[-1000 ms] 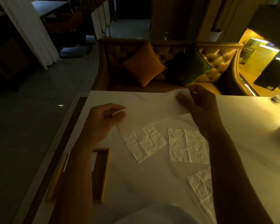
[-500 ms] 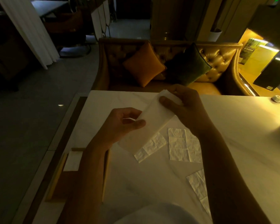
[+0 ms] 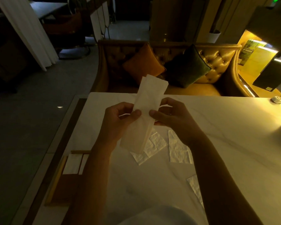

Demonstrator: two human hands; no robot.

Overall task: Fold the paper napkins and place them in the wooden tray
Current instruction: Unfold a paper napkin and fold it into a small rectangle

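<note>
White napkin (image 3: pixel 148 103), orange cushion (image 3: pixel 142 62), green cushion (image 3: pixel 187 67)

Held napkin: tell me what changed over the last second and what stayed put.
The napkin went from a wide sheet stretched between far-apart hands to a narrow folded strip standing nearly upright. The left hand and right hand came together and now pinch its middle from either side. Unchanged: three flat napkins on the table, the wooden tray and the folded napkin in it.

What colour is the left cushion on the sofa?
The left cushion is orange, clearest in the head view.
</note>
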